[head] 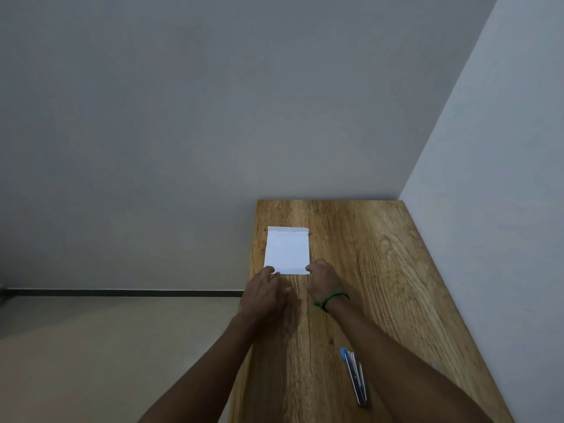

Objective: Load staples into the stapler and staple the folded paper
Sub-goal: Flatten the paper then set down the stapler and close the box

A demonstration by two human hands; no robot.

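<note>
A white folded paper (287,250) lies flat on the wooden table (381,270), toward its far left. My left hand (264,293) touches the paper's near left corner with its fingertips. My right hand (322,279), with a green cord around the wrist, pinches the near right corner. A blue and silver stapler (355,377) lies on the table near me, beside my right forearm, and neither hand touches it. No staples are visible.
The table stands in a corner, with a grey wall behind it and a white wall along its right side. Its left edge drops to a beige floor (106,361) with a dark skirting line.
</note>
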